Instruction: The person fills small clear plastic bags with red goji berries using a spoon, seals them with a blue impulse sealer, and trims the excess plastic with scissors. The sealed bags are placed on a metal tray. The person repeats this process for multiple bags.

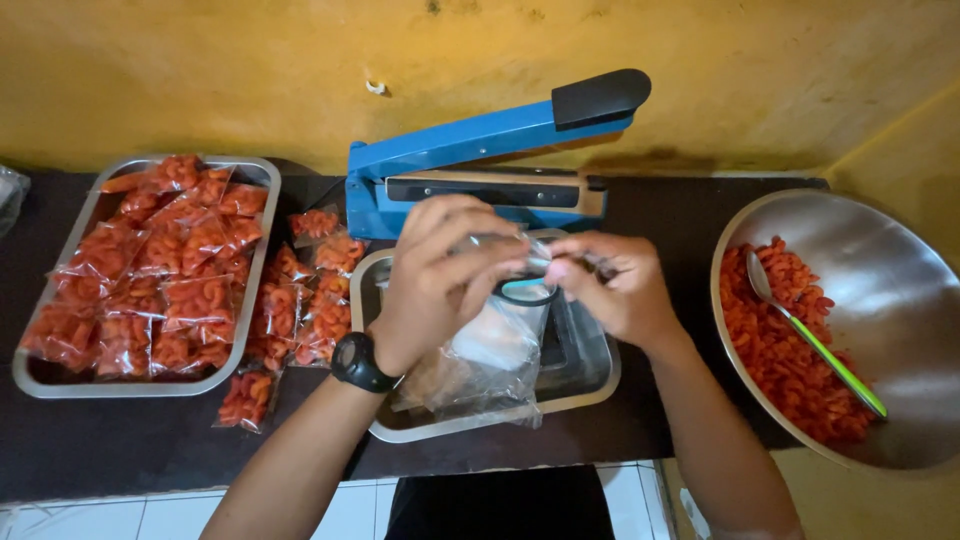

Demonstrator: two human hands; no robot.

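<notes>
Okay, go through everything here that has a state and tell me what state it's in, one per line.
Heat sealer: arm raised, open.
Clear bag: held by both hands, apparently empty.
Left hand: gripping the bag's top.
Right hand: pinching the bag's top.
Left tray: heaped with filled snack packets.
Bowl: partly full of orange snacks, spoon resting inside.

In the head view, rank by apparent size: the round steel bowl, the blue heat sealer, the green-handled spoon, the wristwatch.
1. Round steel bowl, largest, though cut off at the frame edge.
2. Blue heat sealer.
3. Green-handled spoon.
4. Wristwatch on the left wrist, smallest.
</notes>
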